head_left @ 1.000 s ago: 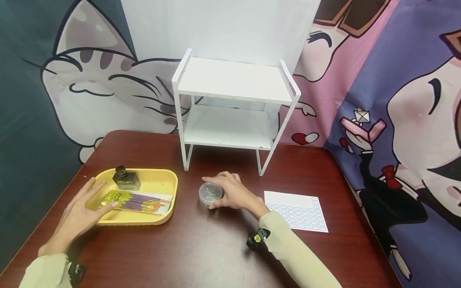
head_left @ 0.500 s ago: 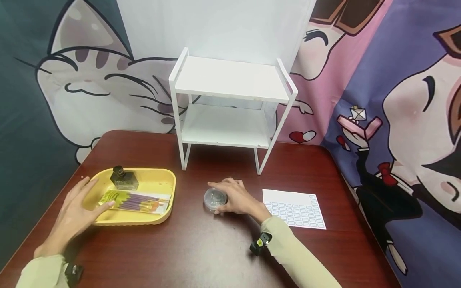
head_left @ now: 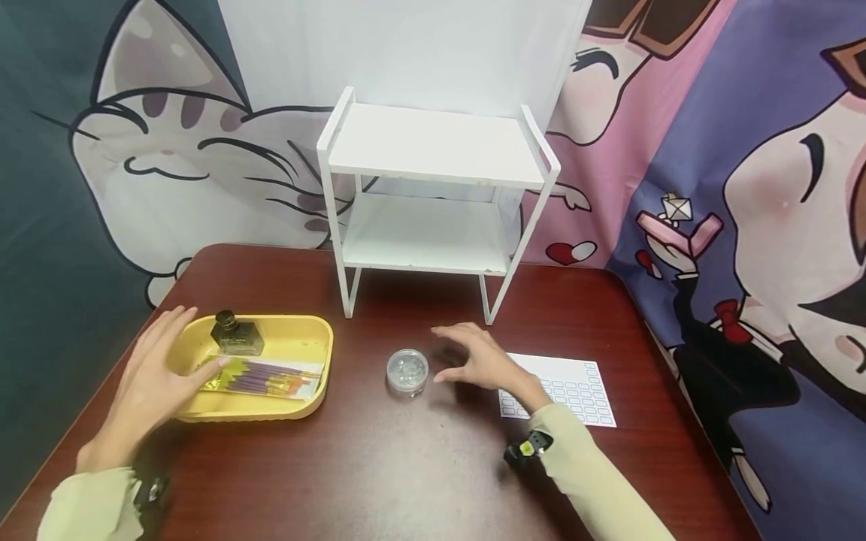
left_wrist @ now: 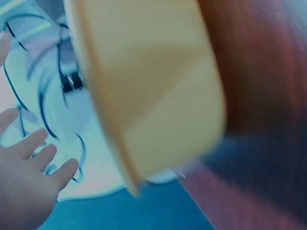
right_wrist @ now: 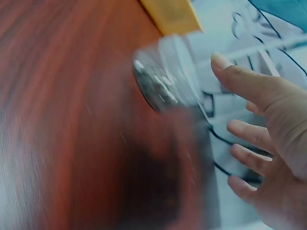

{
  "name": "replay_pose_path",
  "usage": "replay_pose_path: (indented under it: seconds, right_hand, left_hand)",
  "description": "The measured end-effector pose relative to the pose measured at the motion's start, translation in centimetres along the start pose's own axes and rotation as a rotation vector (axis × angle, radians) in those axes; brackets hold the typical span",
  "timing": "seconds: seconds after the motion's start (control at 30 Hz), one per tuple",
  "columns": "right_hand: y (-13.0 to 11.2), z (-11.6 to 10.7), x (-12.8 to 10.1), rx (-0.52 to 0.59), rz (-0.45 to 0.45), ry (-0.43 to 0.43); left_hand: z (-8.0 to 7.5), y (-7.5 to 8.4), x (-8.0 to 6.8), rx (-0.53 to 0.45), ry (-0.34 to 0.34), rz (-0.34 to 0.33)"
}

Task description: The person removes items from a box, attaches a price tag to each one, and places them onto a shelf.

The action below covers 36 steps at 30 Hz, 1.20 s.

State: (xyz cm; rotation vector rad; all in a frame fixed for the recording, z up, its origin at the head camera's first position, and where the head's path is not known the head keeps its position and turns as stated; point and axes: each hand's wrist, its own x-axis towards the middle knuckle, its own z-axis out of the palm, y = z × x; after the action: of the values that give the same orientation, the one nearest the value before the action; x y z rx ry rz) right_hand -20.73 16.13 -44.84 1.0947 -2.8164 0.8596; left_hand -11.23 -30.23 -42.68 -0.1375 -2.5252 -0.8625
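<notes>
A small round clear container (head_left: 407,370) with glittery contents stands on the dark red table (head_left: 379,473); the right wrist view shows the container (right_wrist: 165,76) blurred. My right hand (head_left: 483,362) hovers just right of it, fingers spread, touching nothing. My left hand (head_left: 152,379) lies over the left rim of a yellow tray (head_left: 298,409), fingers straight. The tray holds a dark ink bottle (head_left: 235,336) and a packet of purple-handled brushes (head_left: 267,378). In the left wrist view the tray (left_wrist: 153,91) is a blurred yellow shape beside my left hand (left_wrist: 24,177).
A white two-tier shelf rack (head_left: 433,191) stands at the back middle of the table. A white sheet of small labels (head_left: 571,391) lies right of my right hand. Cartoon-printed cloth hangs behind and to the right.
My right hand has let go of the clear container and drawn back to the right over the label sheet. The left hand has shifted slightly up along the tray's rim.
</notes>
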Motion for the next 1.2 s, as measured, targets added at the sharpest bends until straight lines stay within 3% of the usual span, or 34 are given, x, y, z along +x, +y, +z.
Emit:
replay_pose_path:
  seconds: [0.13, 0.27, 0.33, 0.63, 0.87, 1.2]
  right_hand:
    - [2.0, -2.3, -1.8, 0.046, 0.079, 0.029]
    - [3.6, -4.2, -3.4, 0.062, 0.161, 0.057]
    - [4.5, -5.0, -4.3, 0.043, 0.184, 0.068]
    - [7.9, -6.4, -8.8, -0.03, 0.338, 0.057]
    - [9.8, -7.0, -11.2, -0.092, 0.369, 0.051]
    - [11.0, -8.3, -13.4, -0.165, 0.443, -0.054]
  left_hand:
    - [0.6, 2.6, 0.5, -0.011, 0.079, 0.033]
    - [2.1, 5.1, 1.0, -0.018, 0.151, 0.141]
    - [3.1, 6.4, 1.3, -0.021, 0.144, 0.198]
    - [9.3, 12.2, 2.5, 0.016, -0.092, 0.26]
    - [14.2, 15.1, 2.6, 0.012, -0.24, 0.403]
    - [20.7, 21.2, 1.5, 0.008, -0.412, 0.653]
